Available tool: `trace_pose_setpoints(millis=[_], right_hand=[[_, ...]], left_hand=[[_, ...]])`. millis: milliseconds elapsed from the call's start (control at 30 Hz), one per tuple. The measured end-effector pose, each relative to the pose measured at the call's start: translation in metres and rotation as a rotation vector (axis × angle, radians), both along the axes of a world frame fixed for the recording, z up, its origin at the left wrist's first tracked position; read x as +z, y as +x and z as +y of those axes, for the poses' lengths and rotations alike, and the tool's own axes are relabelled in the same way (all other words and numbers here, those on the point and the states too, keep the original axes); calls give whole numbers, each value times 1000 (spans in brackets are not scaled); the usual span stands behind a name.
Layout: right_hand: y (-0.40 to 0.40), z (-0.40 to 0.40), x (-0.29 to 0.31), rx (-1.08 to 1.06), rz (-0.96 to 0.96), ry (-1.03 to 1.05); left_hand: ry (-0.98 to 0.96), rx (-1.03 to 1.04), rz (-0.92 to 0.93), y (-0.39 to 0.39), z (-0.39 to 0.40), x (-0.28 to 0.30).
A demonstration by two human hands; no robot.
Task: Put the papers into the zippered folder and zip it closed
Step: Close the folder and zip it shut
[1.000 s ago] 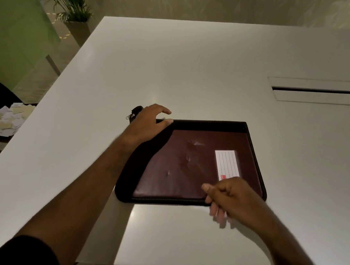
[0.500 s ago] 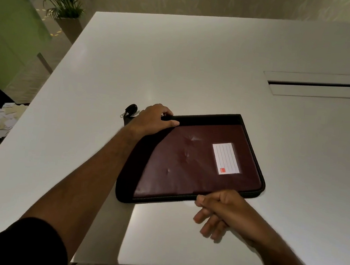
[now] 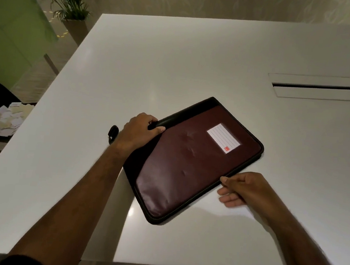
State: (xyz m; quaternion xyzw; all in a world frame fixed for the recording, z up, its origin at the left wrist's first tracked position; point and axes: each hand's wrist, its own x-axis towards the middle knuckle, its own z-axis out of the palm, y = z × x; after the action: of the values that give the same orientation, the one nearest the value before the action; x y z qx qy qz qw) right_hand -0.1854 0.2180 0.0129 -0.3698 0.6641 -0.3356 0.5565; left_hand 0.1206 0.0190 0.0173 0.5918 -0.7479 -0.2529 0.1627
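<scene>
The zippered folder lies closed on the table; left hand grips its spine, right hand fingers pinch the edge, probably the zipper pull; pulling steadily along the track is advisable

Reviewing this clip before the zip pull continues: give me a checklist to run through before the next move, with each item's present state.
1. Folder flat on table: ok.
2. Cover closed over contents: ok.
3. Left hand bracing the spine-side corner: ok.
4. Right hand at the zipper edge, fingers pinched: ok; the pull itself is hidden, cannot tell.
5. Papers inside: cannot tell.
6. Zip fully closed: cannot tell.
</scene>
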Motion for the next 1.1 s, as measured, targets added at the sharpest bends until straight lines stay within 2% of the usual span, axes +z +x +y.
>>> trace_pose_setpoints(millis=[300, 600, 733, 833, 933, 1033, 1100], right_hand=[[-21, -43, 7, -71, 204, -109], [-48, -90, 8, -33, 581, -177], [-53, -98, 10, -24, 610, -199], [-48, -96, 9, -18, 698, -205], [-31, -81, 8, -27, 845, -323], [3, -60, 13, -3, 798, -493], [31, -44, 14, 90, 712, -537]], left_hand=[[-48, 129, 58, 17, 37, -4], [39, 244, 145, 1, 82, -5], [59, 280, 182, -4, 99, -12], [107, 260, 256, 0, 100, -12], [151, 207, 379, 12, 100, -8], [125, 90, 425, 37, 109, -4], [140, -31, 442, 57, 118, -2]])
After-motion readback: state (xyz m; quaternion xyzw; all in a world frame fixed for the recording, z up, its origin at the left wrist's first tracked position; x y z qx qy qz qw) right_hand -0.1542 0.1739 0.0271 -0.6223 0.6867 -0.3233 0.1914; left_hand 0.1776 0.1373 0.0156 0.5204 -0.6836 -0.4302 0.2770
